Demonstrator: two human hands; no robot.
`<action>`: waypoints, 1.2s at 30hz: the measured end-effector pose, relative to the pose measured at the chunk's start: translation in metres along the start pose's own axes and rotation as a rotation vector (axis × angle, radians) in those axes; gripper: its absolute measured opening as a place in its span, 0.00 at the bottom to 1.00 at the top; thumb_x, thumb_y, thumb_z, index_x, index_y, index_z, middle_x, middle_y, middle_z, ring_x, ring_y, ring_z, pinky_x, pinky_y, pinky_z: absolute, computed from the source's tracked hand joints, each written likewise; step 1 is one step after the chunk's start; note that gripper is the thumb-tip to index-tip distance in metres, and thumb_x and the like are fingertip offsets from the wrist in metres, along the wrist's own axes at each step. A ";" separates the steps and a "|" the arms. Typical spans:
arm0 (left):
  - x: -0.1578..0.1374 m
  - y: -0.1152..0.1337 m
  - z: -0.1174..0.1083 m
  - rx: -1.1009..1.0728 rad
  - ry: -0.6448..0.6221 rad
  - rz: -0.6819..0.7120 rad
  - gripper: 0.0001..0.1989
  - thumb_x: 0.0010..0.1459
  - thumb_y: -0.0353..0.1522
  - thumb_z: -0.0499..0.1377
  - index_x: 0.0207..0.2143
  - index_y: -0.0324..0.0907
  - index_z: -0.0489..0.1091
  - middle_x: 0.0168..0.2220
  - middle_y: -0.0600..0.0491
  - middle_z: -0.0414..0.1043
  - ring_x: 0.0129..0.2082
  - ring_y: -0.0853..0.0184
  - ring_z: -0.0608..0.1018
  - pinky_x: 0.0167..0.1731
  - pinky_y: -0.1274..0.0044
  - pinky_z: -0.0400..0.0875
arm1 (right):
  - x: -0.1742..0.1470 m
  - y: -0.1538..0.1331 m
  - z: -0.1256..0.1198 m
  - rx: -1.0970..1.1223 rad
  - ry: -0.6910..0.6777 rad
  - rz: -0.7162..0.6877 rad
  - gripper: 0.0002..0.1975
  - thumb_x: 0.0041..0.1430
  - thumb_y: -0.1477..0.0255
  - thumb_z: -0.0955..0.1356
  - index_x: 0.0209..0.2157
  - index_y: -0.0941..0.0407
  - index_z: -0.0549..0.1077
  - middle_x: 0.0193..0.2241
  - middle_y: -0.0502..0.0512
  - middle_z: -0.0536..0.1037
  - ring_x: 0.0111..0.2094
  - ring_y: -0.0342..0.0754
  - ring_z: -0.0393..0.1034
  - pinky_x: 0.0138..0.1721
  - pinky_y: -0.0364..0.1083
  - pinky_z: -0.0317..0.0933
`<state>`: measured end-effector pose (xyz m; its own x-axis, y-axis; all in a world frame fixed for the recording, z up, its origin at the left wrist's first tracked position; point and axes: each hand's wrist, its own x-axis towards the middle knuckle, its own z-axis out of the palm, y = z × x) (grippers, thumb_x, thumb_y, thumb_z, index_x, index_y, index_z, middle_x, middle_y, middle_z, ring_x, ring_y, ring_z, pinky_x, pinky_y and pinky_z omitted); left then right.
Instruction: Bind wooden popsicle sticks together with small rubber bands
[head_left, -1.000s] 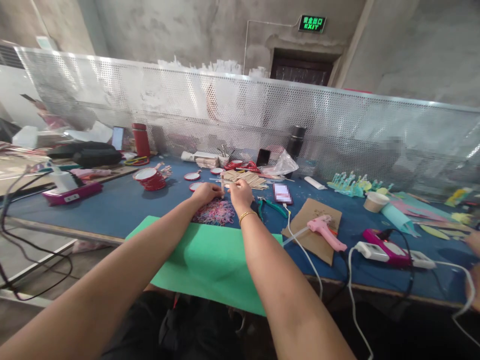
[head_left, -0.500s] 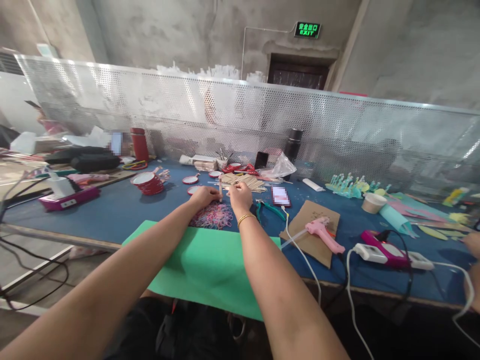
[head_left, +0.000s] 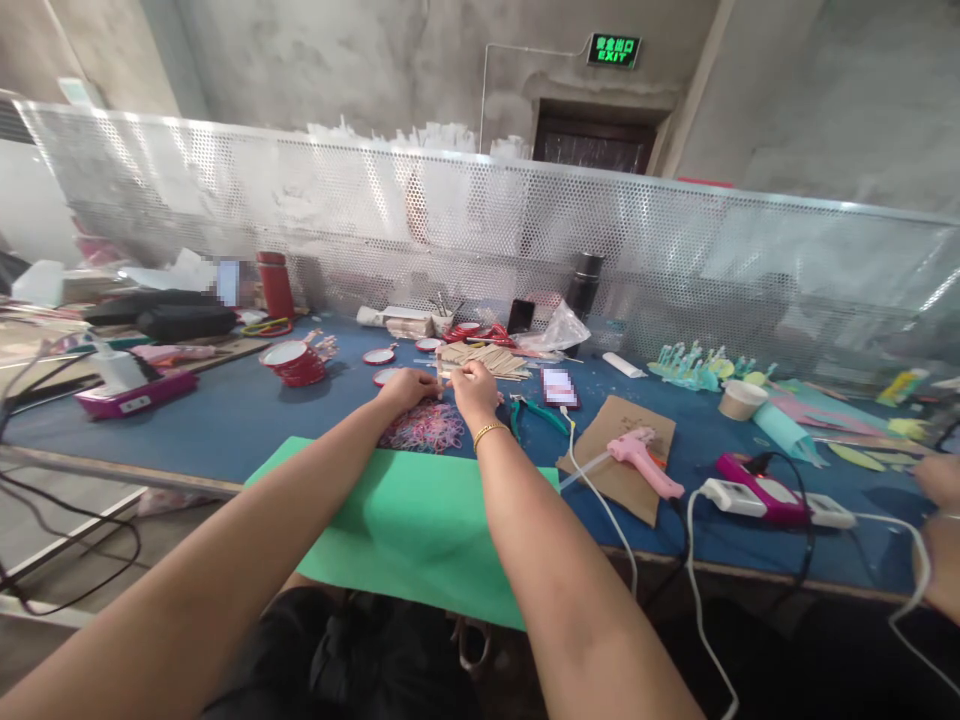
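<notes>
My left hand (head_left: pixel 409 390) is closed in a pinch on a thin wooden craft stick (head_left: pixel 441 366), which stands roughly upright between my hands. Close beside it, my right hand (head_left: pixel 474 390) has thumb and fingers pressed together near the stick; what they hold is too small to make out. Just below both hands lies a loose heap of small multicoloured bands (head_left: pixel 424 428). Behind my fingers is a pile of flat wooden sticks (head_left: pixel 491 362). A green sheet (head_left: pixel 420 530) hangs over the table's front edge and my lap, under my forearms.
To the right lie teal pliers (head_left: pixel 541 414), a phone (head_left: pixel 559 388), and a pink glue gun (head_left: pixel 643 460) on cardboard, with cables and a power strip (head_left: pixel 765 490). Stacked red-rimmed cups (head_left: pixel 296 362) stand left. Another person's hand (head_left: pixel 937 485) shows at the right edge.
My right hand has shifted slightly left, closer to my left fingers and the stick. The whole view has moved a little; the other person's hand reaches further in at the right.
</notes>
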<state>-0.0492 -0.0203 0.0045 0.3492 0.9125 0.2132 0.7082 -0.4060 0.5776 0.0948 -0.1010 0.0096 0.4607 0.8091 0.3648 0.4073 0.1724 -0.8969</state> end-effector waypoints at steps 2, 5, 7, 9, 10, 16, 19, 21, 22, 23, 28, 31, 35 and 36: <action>0.001 -0.001 0.000 -0.012 0.003 -0.012 0.19 0.43 0.49 0.62 0.29 0.44 0.79 0.25 0.56 0.76 0.26 0.67 0.72 0.26 0.78 0.58 | 0.000 0.001 -0.001 -0.014 0.019 0.016 0.07 0.51 0.65 0.64 0.25 0.52 0.71 0.26 0.47 0.78 0.31 0.45 0.70 0.35 0.42 0.62; 0.003 -0.004 0.001 -0.037 0.007 0.000 0.20 0.42 0.48 0.62 0.30 0.44 0.79 0.26 0.55 0.77 0.27 0.66 0.73 0.27 0.78 0.60 | 0.000 0.001 0.000 -0.012 0.056 0.035 0.08 0.51 0.64 0.64 0.25 0.52 0.71 0.26 0.47 0.78 0.30 0.46 0.71 0.34 0.42 0.62; 0.003 -0.004 0.001 -0.029 0.008 0.022 0.19 0.43 0.49 0.61 0.28 0.43 0.79 0.25 0.55 0.77 0.27 0.66 0.72 0.27 0.78 0.60 | -0.001 0.000 0.000 0.002 0.048 0.020 0.07 0.51 0.65 0.64 0.24 0.52 0.70 0.25 0.47 0.78 0.30 0.46 0.71 0.35 0.42 0.61; 0.002 -0.004 0.001 -0.013 0.011 0.026 0.19 0.44 0.49 0.61 0.27 0.43 0.79 0.24 0.56 0.76 0.26 0.66 0.72 0.27 0.78 0.59 | -0.001 0.000 0.002 0.007 0.024 -0.004 0.07 0.51 0.66 0.64 0.24 0.52 0.70 0.24 0.47 0.78 0.30 0.46 0.71 0.36 0.43 0.62; 0.002 -0.004 0.001 -0.007 0.011 0.020 0.19 0.44 0.49 0.61 0.27 0.43 0.79 0.23 0.56 0.75 0.26 0.66 0.71 0.26 0.78 0.59 | 0.000 0.000 0.002 0.005 0.016 -0.013 0.07 0.51 0.67 0.64 0.23 0.52 0.70 0.24 0.47 0.78 0.30 0.46 0.71 0.36 0.43 0.62; -0.002 0.003 -0.001 -0.009 0.015 -0.003 0.20 0.43 0.49 0.62 0.27 0.42 0.78 0.24 0.55 0.75 0.26 0.66 0.71 0.26 0.78 0.58 | 0.002 0.002 0.000 -0.006 0.055 0.009 0.07 0.51 0.66 0.64 0.24 0.52 0.70 0.25 0.47 0.78 0.30 0.46 0.71 0.36 0.43 0.62; -0.002 0.003 -0.001 -0.020 0.009 0.007 0.19 0.43 0.49 0.62 0.26 0.43 0.78 0.24 0.55 0.75 0.27 0.66 0.71 0.26 0.78 0.59 | 0.001 0.001 -0.001 -0.015 0.048 0.008 0.07 0.51 0.66 0.64 0.24 0.52 0.71 0.25 0.46 0.78 0.31 0.46 0.71 0.37 0.43 0.62; -0.002 0.002 -0.001 -0.031 0.003 0.017 0.19 0.42 0.50 0.62 0.26 0.43 0.78 0.24 0.55 0.75 0.27 0.66 0.72 0.26 0.78 0.59 | 0.000 0.001 -0.001 -0.020 0.033 -0.008 0.07 0.51 0.66 0.64 0.24 0.52 0.71 0.25 0.46 0.78 0.31 0.46 0.71 0.38 0.43 0.62; -0.001 0.002 -0.001 -0.036 0.000 0.021 0.19 0.42 0.50 0.62 0.26 0.43 0.78 0.24 0.55 0.75 0.27 0.66 0.71 0.26 0.78 0.59 | 0.000 0.001 -0.001 -0.019 0.025 -0.015 0.07 0.51 0.65 0.64 0.24 0.52 0.70 0.25 0.46 0.78 0.31 0.46 0.71 0.38 0.43 0.62; -0.001 0.001 -0.001 -0.037 -0.002 0.019 0.20 0.42 0.50 0.62 0.26 0.43 0.78 0.24 0.56 0.75 0.26 0.67 0.71 0.26 0.78 0.58 | 0.000 0.001 -0.001 -0.016 0.016 -0.021 0.07 0.51 0.65 0.64 0.24 0.52 0.70 0.25 0.46 0.78 0.31 0.46 0.71 0.38 0.43 0.62; -0.003 0.004 -0.001 -0.012 -0.006 -0.023 0.21 0.43 0.51 0.61 0.27 0.43 0.78 0.23 0.55 0.75 0.25 0.67 0.70 0.25 0.78 0.56 | 0.001 0.003 0.000 -0.004 0.038 -0.018 0.08 0.52 0.65 0.63 0.25 0.52 0.70 0.26 0.47 0.78 0.31 0.45 0.71 0.36 0.42 0.62; -0.004 0.005 -0.002 -0.003 -0.002 0.007 0.21 0.43 0.51 0.61 0.27 0.43 0.78 0.25 0.55 0.76 0.26 0.67 0.71 0.26 0.78 0.57 | 0.002 0.004 0.000 0.011 0.066 -0.023 0.08 0.53 0.65 0.63 0.25 0.52 0.70 0.27 0.47 0.78 0.32 0.45 0.72 0.36 0.42 0.63; -0.003 0.004 -0.002 -0.008 0.000 0.008 0.21 0.43 0.50 0.61 0.28 0.43 0.79 0.26 0.55 0.77 0.28 0.66 0.72 0.27 0.78 0.58 | 0.004 0.007 0.002 0.016 0.071 -0.013 0.09 0.52 0.64 0.63 0.24 0.52 0.70 0.25 0.47 0.77 0.30 0.45 0.71 0.35 0.43 0.64; -0.003 0.004 -0.002 -0.005 0.000 -0.002 0.21 0.42 0.50 0.61 0.28 0.43 0.79 0.26 0.55 0.77 0.27 0.66 0.72 0.26 0.78 0.58 | 0.005 0.008 0.002 0.020 0.063 -0.026 0.09 0.52 0.64 0.63 0.25 0.52 0.70 0.25 0.47 0.77 0.30 0.46 0.71 0.35 0.43 0.64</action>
<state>-0.0481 -0.0245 0.0075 0.3475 0.9133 0.2125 0.7056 -0.4039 0.5822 0.0985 -0.0944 0.0033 0.4995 0.7672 0.4024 0.4043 0.2044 -0.8915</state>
